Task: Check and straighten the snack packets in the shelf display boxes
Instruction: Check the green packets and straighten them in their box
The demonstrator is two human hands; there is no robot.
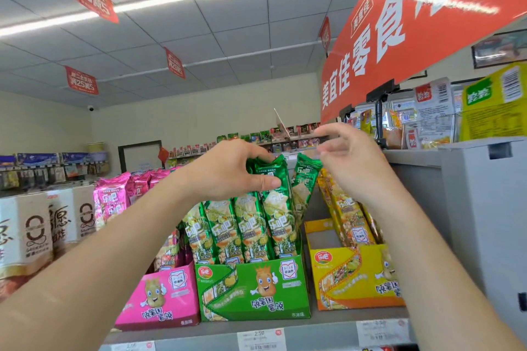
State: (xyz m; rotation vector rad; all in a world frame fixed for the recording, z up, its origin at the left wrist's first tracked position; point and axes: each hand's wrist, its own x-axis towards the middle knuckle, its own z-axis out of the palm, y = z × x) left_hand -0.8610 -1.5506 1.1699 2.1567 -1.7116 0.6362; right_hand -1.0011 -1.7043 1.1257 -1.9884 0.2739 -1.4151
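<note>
A green display box (pixel 253 291) stands on the shelf between a pink box (pixel 162 299) and a yellow box (pixel 353 276). Several tall green snack packets (pixel 242 228) stand upright in the green box. My left hand (pixel 228 171) grips the tops of the green packets, thumb in front and fingers behind. My right hand (pixel 350 157) hovers just right of them with loosely curled fingers, next to one green packet (pixel 305 179) that leans to the right; whether it touches that packet is unclear. Yellow packets (pixel 348 211) lean back in the yellow box.
Pink packets (pixel 114 199) fill the pink box's row at left, beside white-brown packets (pixel 34 231). A grey shelf upright (pixel 482 208) rises at right. Price tags (pixel 261 339) line the shelf edge. A red banner (pixel 413 23) hangs overhead.
</note>
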